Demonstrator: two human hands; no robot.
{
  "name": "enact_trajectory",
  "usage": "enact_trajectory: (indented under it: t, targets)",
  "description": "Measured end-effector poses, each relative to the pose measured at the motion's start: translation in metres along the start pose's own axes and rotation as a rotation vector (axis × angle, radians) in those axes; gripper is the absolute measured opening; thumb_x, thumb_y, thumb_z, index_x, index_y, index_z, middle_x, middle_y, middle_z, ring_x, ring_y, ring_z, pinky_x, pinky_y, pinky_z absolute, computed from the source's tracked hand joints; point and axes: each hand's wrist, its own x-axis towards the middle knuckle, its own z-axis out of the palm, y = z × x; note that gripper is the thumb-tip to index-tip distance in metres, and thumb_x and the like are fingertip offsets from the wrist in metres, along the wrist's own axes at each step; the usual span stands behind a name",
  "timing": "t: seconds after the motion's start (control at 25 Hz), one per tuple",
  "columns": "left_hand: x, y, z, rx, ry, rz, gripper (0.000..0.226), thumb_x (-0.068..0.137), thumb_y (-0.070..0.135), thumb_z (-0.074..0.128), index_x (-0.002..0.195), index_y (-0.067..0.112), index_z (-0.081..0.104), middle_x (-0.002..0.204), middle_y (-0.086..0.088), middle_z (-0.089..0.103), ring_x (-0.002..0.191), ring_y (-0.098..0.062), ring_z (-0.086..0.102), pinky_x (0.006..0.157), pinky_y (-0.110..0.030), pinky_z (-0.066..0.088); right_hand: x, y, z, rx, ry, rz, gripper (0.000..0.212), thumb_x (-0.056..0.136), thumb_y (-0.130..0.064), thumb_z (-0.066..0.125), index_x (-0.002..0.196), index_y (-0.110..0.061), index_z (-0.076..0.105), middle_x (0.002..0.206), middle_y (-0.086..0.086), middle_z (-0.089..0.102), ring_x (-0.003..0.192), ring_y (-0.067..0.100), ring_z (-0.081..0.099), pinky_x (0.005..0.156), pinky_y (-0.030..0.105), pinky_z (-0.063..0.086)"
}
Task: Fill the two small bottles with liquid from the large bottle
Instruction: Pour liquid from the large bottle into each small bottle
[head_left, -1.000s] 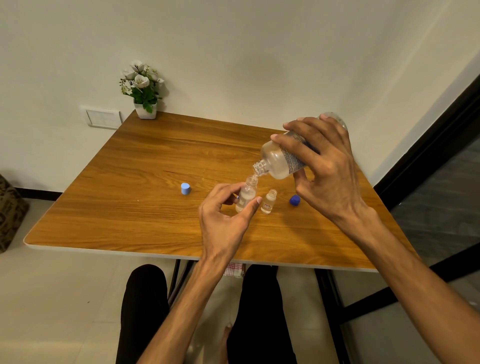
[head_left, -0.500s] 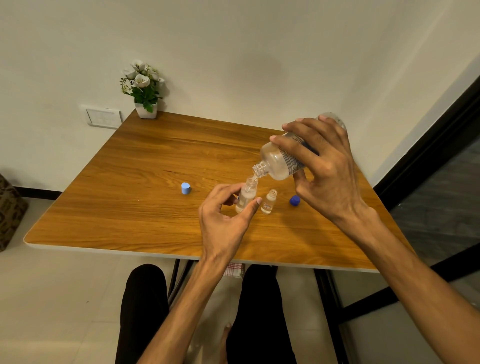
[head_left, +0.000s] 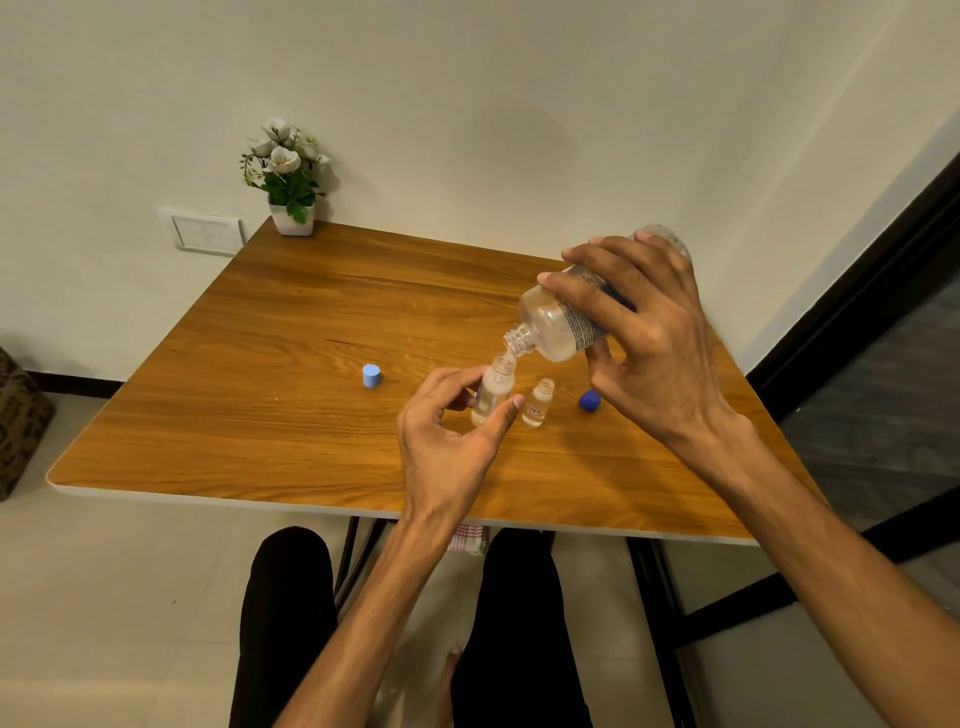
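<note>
My right hand (head_left: 649, 332) grips the large clear bottle (head_left: 550, 325), tilted with its open neck down over the mouth of a small clear bottle (head_left: 492, 391). That small bottle stands on the wooden table (head_left: 291, 431), pinched between thumb and fingers of my left hand (head_left: 452, 441). A second small bottle (head_left: 538, 404) with a label stands open just to its right, untouched. The large bottle's base is partly hidden by my fingers.
A light blue cap (head_left: 371, 375) stands on the table to the left of the bottles. A dark blue cap (head_left: 589, 401) lies to their right, under my right hand. A small flower pot (head_left: 291, 208) sits at the far left corner.
The large bottle has stayed tilted over the small bottle; both hands hold nearly the same position.
</note>
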Motion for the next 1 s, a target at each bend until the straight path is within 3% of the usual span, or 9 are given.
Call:
enact_trajectory:
  t: [1.0]
  targets:
    - [-0.0018,-0.0051,0.0024,-0.014,0.022,0.007,0.035,0.076,0.016,0.094,0.108,0.011,0.08,0.099,0.003,0.073,0.09,-0.011,0.067,0.078,-0.022,0.052,0.0008,0.0,0.0007,-0.007,0.005,-0.034,0.053,0.089,-0.006,0.066,0.141,-0.015,0.067,0.143,0.015,0.065,0.138,0.036,0.055,0.124,0.051,0.032]
